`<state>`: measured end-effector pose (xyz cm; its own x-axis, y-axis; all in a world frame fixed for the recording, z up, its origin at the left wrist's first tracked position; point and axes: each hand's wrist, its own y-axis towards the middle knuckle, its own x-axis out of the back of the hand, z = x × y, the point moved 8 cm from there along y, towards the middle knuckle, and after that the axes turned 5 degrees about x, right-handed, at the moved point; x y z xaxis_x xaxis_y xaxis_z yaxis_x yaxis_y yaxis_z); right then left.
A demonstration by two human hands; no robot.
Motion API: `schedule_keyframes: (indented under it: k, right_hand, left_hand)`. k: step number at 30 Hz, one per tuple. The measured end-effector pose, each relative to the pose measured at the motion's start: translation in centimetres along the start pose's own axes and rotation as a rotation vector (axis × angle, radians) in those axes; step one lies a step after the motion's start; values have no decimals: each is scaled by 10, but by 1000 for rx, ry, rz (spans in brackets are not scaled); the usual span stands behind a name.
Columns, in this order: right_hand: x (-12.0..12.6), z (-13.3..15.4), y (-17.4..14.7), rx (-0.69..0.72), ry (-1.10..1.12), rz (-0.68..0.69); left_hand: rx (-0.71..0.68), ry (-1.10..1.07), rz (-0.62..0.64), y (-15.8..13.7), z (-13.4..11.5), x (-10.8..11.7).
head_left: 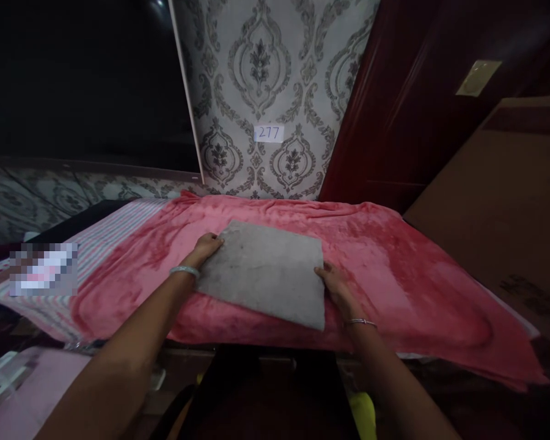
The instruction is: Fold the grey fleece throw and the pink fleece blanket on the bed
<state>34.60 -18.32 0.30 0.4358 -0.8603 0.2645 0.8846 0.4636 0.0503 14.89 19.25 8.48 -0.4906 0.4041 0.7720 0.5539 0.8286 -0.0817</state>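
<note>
Two opposite edges of a grey mat (266, 269) were gripped at once: the left one was pinched near its upper corner by the left hand (207, 245), and the right one, about midway along, was nipped in the fingers of the right hand (335, 281). Out flat it was held, over the front middle of a pink blanket (385, 263), its near right corner angled toward the wearer; whether it was lying fully down or slightly lifted could not be told. On the left wrist a pale bangle (184, 271) was worn, on the right a thin bracelet (361, 321). To the left, a striped cloth (96, 247) was partly covered by the blanket, and beyond, on patterned wallpaper (259, 67), a paper label (269, 133) marked 277 was displayed.
</note>
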Motion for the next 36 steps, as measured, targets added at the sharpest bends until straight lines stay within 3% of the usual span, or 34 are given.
schedule_keyframes:
  k: [3,6,9,11,13,18,36]
  right_hand:
    - [7,25,1,125,-275,-124]
    - [-28,77,-4,418,-600,-139]
    - [-97,104,-13,550,-814,74]
    - [-133,105,-19,539,-902,225]
    - [-152,98,-24,515,-968,325]
    - [-154,86,-27,480,-1044,374]
    - [-152,85,-27,490,-1067,360]
  left_hand:
    - [-64,77,-64,-9,-2,3]
    - [-312,301,-143,-28,-26,0]
    - [-479,510,-78,-43,-39,-27]
    - [-481,551,2,-46,-33,-46]
    - [-457,548,49,-45,-24,-57]
    - [-461,519,61,-43,-16,-62]
    - [-450,487,81,-45,-19,-60]
